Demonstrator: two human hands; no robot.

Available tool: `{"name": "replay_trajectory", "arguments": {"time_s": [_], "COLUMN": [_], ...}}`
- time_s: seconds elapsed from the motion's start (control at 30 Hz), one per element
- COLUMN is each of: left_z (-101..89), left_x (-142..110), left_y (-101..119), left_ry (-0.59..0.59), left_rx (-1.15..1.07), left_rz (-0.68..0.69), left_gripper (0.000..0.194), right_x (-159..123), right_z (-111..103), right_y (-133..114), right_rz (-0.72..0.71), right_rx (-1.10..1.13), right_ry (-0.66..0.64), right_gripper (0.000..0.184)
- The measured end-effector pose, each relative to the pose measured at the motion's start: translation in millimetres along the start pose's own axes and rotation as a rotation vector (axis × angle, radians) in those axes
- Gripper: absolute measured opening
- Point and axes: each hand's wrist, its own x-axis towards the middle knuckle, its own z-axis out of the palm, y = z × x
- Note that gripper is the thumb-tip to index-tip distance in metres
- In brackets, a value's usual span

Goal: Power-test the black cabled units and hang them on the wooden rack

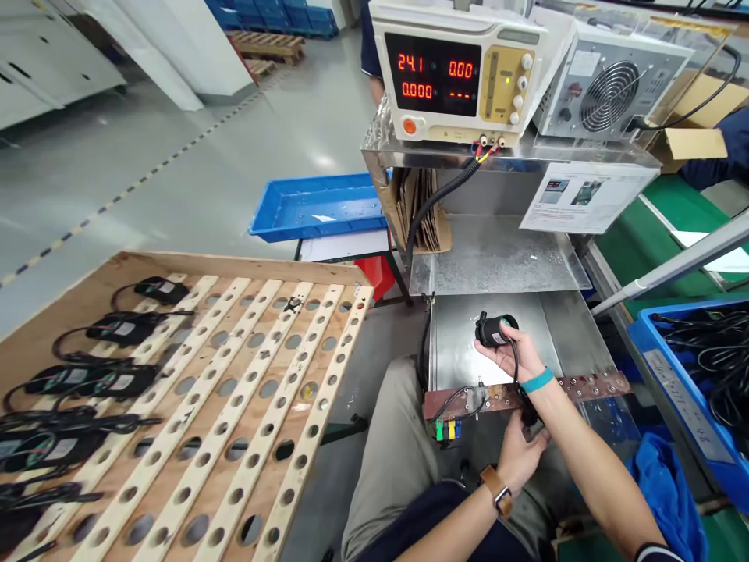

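Observation:
My right hand [523, 355], with a teal wristband, is closed around a small black cylindrical pump [495, 330] above the metal bin. From the pump a thin black cable [516, 365] hangs past my wrist. My left hand [520, 453], wearing a watch, is lower down, its fingers closed at the cable's dark lower end, whose tip is partly hidden. Just above that hand runs a brown strip [567, 388] with several metal studs. Green, yellow and blue terminal clips [448, 429] hang at the strip's left end.
Left of me is a slatted wooden tray [263, 375] holding several black pumps [122, 328]. Ahead, a power supply [450, 74] with lit red digits stands on a metal shelf [497, 254]. A blue bin [684, 398] of black cables is at right; a blue tray [321, 204] lies beyond.

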Motion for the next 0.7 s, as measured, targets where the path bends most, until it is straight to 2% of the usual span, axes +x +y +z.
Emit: {"name": "replay_trajectory", "arguments": {"time_s": [0.07, 0.17, 0.27, 0.33, 0.4, 0.5, 0.6, 0.7], "left_z": [9.0, 3.6, -17.0, -34.1, -51.4, -74.0, -89.5, -97.5], "left_x": [-1, -16, -34, -35, -22, 15, 50, 69], "left_y": [-9, -9, 17, 49, 83, 120, 125, 112], "left_ry": [0.018, -0.061, -0.174, -0.206, -0.149, 0.068, 0.192, 0.214], "left_rx": [-0.143, -0.263, -0.335, -0.288, -0.165, -0.002, 0.084, 0.129], "left_rz": [0.005, -0.113, -0.196, -0.155, -0.06, 0.088, 0.124, 0.086], "left_gripper": [0.052, 0.051, 0.051, 0.047, 0.043, 0.045, 0.051, 0.052], "right_x": [-2, 4, 24, 44, 63, 85, 96, 101], "right_z": [0, -5, -18, -29, -43, -66, -90, -109], "right_y": [-1, -10, -25, -35, -42, -40, -29, -18], "right_rz": [-0.008, -0.02, -0.059, -0.094, -0.112, -0.071, 0.014, 0.078], "right_rx": [0.0, -0.049, -0.168, -0.287, -0.421, -0.54, -0.576, -0.652], "right_ry": [-0.002, -0.008, -0.031, -0.042, -0.03, 0.013, 0.106, 0.172], "right_gripper": [0.023, 0.023, 0.025, 0.029, 0.032, 0.031, 0.036, 0.043]}}
